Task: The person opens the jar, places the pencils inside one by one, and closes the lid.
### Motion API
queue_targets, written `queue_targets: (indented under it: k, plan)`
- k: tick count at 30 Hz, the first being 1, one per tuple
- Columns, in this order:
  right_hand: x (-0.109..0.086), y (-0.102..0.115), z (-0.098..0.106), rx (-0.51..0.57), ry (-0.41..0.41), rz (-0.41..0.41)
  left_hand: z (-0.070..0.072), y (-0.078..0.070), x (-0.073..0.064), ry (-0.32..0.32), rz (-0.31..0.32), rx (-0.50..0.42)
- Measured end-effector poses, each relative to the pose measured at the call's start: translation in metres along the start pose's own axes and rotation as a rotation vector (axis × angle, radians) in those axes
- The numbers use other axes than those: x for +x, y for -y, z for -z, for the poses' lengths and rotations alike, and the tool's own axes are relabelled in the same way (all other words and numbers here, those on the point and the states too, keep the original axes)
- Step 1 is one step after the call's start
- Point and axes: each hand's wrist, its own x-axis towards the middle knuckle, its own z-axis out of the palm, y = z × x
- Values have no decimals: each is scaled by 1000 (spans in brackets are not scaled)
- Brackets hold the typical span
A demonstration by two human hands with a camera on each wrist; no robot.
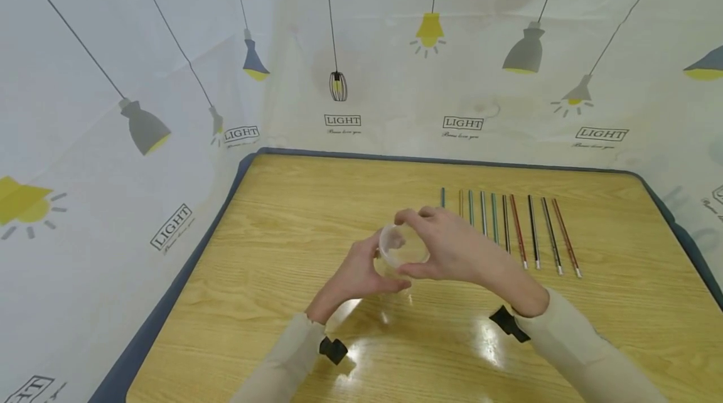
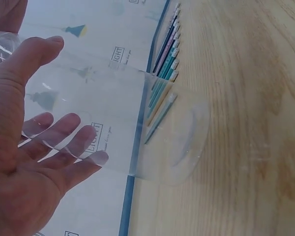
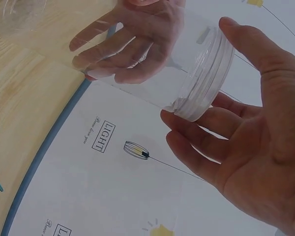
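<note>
A clear, see-through plastic jar (image 2: 187, 147) is held up over the table, between both hands. My left hand (image 1: 361, 270) holds it round the body; in the left wrist view its thumb and fingers lie along the clear wall. My right hand (image 1: 454, 245) grips the ribbed screw lid (image 3: 206, 81) at the jar's top, thumb on one side and fingertips on the other. In the right wrist view the lid sits on the jar's mouth. Nothing shows inside the jar.
Several pencils (image 1: 532, 230) in different colours lie side by side on the wooden table (image 1: 271, 240), to the right of the hands. Behind and left of the table hangs a pale sheet (image 1: 384, 64) printed with lamps.
</note>
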Motion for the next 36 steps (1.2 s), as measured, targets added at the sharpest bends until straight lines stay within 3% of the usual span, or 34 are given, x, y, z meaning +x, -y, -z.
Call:
queue_targets:
  k: [12,20,23,28,30,36]
  plan:
    - [-9,-1,12,129,115,30,7,-8,1,72,1,63]
    - [-5,4,10,-54,14,-94,4,-12,3,31,-3,163]
    - [-4,5,11,-64,43,-90,4,-14,3,34,-16,173]
    - [-6,5,15,-15,130,-11,3,-11,2,59,-20,172]
    - [-8,5,15,-9,125,-6,3,-10,2,61,-26,175]
    - [-6,7,12,-85,77,-106,1,-10,3,40,-58,203]
